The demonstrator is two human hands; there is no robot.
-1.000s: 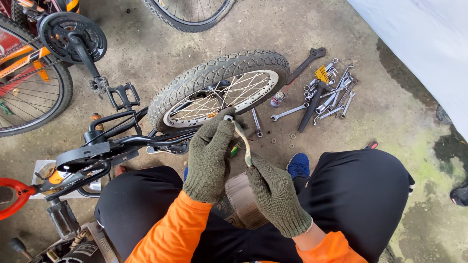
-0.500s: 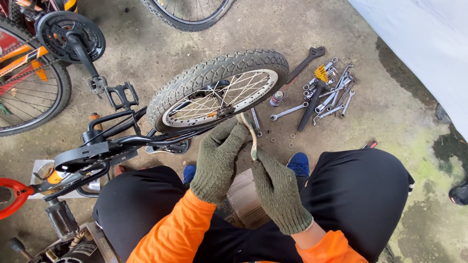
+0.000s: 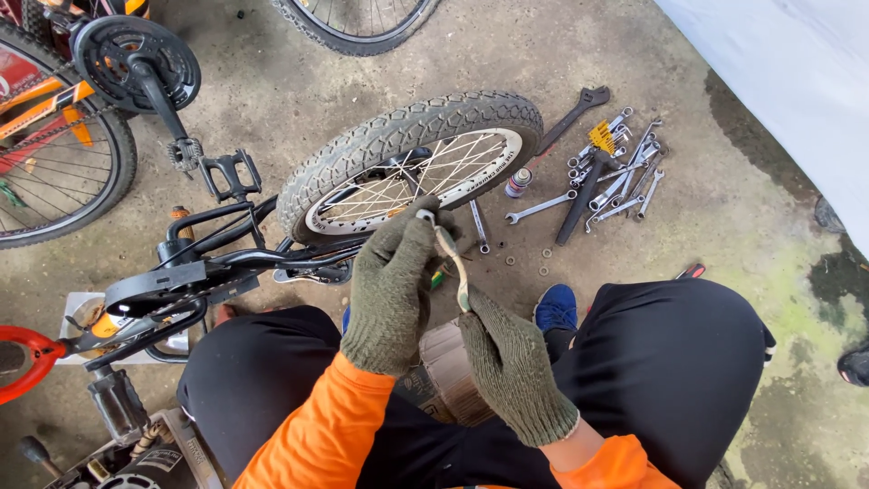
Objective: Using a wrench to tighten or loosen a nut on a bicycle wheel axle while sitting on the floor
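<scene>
Raised slightly, left hand meets wheel; wrenches lie beyond.

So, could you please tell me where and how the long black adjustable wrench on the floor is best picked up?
Take the adjustable wrench by its bare upper shaft just below the jaw end, coming from above on the wheel side. Its lower handle lies among the piled spanners, so that end is crowded.

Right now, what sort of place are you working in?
Most likely an informal bicycle repair spot, on a bare concrete floor. A small bicycle lies in front with its knobby wheel up, a spread of wrenches lies on the ground, and other bicycles' wheels stand nearby.
</scene>
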